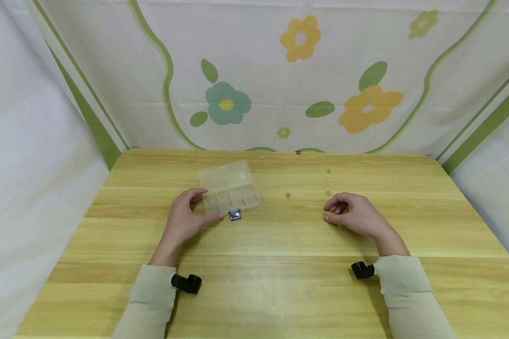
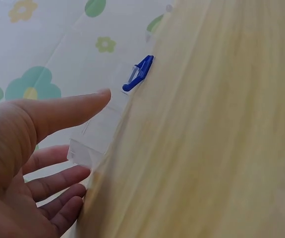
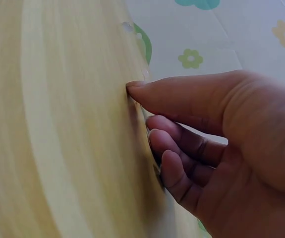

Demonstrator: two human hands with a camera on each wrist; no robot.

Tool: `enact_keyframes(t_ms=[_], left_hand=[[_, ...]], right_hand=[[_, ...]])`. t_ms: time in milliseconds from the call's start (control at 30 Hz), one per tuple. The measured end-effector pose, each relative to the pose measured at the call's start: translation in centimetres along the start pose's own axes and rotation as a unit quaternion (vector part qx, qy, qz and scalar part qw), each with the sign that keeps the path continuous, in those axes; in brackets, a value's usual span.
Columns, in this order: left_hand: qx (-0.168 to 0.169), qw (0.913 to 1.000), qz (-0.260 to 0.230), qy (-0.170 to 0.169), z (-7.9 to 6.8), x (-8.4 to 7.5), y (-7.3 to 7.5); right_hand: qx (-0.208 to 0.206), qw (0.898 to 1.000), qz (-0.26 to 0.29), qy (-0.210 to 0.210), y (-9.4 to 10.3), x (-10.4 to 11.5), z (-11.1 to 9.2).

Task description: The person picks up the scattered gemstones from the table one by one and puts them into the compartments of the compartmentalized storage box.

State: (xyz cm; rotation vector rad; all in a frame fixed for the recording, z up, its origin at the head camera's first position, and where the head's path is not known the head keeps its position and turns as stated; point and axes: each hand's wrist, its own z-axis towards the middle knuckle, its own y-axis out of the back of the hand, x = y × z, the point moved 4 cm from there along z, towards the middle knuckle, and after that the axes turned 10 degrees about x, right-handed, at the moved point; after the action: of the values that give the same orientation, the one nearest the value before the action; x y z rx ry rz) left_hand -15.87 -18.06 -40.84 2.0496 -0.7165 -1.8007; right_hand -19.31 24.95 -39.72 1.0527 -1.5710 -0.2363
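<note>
A clear plastic compartment box [image 1: 237,197] lies with its lid [image 1: 226,175] folded back on the wooden table. My left hand [image 1: 186,212] holds the box's left end, its thumb at the front edge and its index finger at the back corner. A small blue clip-like piece [image 2: 141,72] stands at the box's front edge; whether it is attached cannot be made out. To the right, my right hand [image 1: 352,214] rests low at the tabletop, fingers bent and a gap between thumb and index finger. Something small and dark lies under that thumb tip, too hidden to identify.
Several small round pieces are scattered between box and right hand, among them one flat disc [image 1: 288,195] and another disc [image 1: 328,193]. A darker ring-like piece [image 1: 298,152] sits at the table's far edge. Behind the table hangs a flowered cloth [image 1: 263,56].
</note>
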Motion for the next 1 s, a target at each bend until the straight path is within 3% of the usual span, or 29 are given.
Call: enact_keyframes(t_ms=[467, 767, 1000], left_hand=[[0.004, 0.9983, -0.054, 0.021, 0.2, -1.1, -0.3], [0.002, 0.9936, -0.083, 0.076, 0.1, -1.4, -0.5], [0.002, 0.9924, -0.09, 0.083, 0.2, -1.1, -0.5]], right_hand=[[-0.022, 0.999, -0.028, 0.017, -0.2, 0.5, 0.1], [-0.028, 0.999, -0.033, 0.02, -0.4, 0.6, 0.2], [-0.027, 0.999, -0.036, 0.021, -0.7, 0.5, 0.4]])
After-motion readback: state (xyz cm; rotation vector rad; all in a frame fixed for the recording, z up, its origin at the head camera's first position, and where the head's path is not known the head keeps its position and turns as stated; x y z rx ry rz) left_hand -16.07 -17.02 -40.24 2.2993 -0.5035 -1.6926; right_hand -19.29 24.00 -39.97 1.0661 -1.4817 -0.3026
